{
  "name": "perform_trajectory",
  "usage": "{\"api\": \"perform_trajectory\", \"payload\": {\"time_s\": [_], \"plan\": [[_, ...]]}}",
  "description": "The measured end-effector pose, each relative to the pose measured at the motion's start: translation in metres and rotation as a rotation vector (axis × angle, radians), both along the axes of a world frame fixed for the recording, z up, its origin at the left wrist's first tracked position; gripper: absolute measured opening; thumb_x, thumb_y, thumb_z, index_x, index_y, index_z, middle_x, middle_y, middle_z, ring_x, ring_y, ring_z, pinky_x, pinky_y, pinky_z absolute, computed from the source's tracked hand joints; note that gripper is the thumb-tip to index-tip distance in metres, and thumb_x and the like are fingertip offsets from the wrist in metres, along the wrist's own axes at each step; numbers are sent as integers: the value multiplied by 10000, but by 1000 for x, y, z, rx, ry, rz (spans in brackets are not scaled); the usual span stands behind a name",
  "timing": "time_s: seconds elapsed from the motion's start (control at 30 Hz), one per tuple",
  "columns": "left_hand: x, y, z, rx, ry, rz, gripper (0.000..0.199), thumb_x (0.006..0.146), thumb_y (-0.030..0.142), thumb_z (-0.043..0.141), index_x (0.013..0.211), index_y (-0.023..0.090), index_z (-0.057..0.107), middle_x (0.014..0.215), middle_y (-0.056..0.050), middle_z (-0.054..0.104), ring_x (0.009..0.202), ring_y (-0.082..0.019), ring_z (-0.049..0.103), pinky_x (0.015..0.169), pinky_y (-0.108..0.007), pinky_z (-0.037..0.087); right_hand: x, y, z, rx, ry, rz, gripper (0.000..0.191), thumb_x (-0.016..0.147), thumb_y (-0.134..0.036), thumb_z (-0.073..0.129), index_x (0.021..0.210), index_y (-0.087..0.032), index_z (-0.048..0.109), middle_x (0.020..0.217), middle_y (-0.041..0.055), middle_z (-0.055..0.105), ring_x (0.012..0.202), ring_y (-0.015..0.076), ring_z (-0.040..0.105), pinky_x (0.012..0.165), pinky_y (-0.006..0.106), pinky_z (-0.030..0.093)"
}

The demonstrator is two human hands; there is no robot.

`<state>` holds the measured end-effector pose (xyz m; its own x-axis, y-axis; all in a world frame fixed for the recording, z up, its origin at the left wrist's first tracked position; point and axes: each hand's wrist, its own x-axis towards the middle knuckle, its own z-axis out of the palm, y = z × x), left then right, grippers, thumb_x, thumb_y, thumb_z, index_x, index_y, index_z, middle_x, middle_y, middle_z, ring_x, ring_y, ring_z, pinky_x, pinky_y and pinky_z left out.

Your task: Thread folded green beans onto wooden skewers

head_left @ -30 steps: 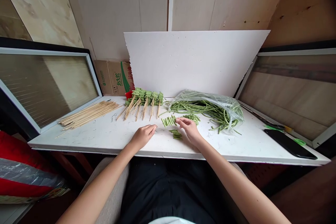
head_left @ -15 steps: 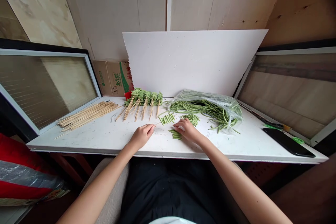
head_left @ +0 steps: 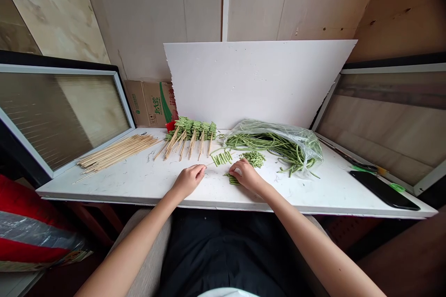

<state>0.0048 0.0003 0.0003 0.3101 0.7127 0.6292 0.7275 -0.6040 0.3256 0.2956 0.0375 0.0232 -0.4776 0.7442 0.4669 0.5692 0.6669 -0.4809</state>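
The left hand (head_left: 190, 180) is holding 1 thin, pale wooden skewer (head_left: 209, 164) in a narrow grip; its row of short, light-green bean pieces (head_left: 222, 158) is extending toward the right hand (head_left: 247, 175). The right grip is standing narrow; its contents cannot be told. 1 small bundle of short, dark-green bean pieces (head_left: 233, 179) is lying on the flat white surface (head_left: 139, 183), beneath the nearer right fingers (head_left: 234, 166), long axes apparently running sideways.

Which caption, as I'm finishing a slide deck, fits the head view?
Left hand holding a skewer of bean pieces, right hand at more cut pieces.
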Motion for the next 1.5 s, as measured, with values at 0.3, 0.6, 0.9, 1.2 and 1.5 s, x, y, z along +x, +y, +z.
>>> {"api": "perform_trajectory", "payload": {"time_s": [0.3,0.6,0.9,1.2,1.5], "plan": [[1,-1,3,-1,-2,-1,252,1055,256,470,1050,204,717,991,-81,769,866,-195,725,779,-283,543,0,-1,-3,72,-14,36,285,991,-198,528,1017,-241,808,970,126,737,993,313,546,868,438,460],[1,-1,2,12,-12,6,252,1043,250,482,1057,207,730,962,-81,769,828,-191,716,761,-283,547,8,18,-8,-125,461,-135,311,944,-530,627,941,-239,738,1000,99,698,955,274,610,865,418,470],[2,-2,2,2,5,13,251,1046,262,481,1017,210,724,922,-67,760,782,-182,700,710,-266,516,6,10,1,-534,851,-2,480,766,-647,789,927,-199,725,954,73,714,866,205,632,704,299,454],[1,-1,1,-1,14,13,230,1034,249,492,1021,213,718,892,-54,754,751,-177,687,705,-268,497,4,7,6,-578,877,8,465,763,-640,796,932,-210,742,1000,79,736,916,220,671,706,302,471],[2,-1,1,-31,32,35,237,1032,255,494,990,207,723,855,-51,742,727,-177,667,691,-265,468,4,7,6,-591,884,39,441,790,-620,791,947,-211,753,1001,76,742,921,216,658,705,295,461]]}}
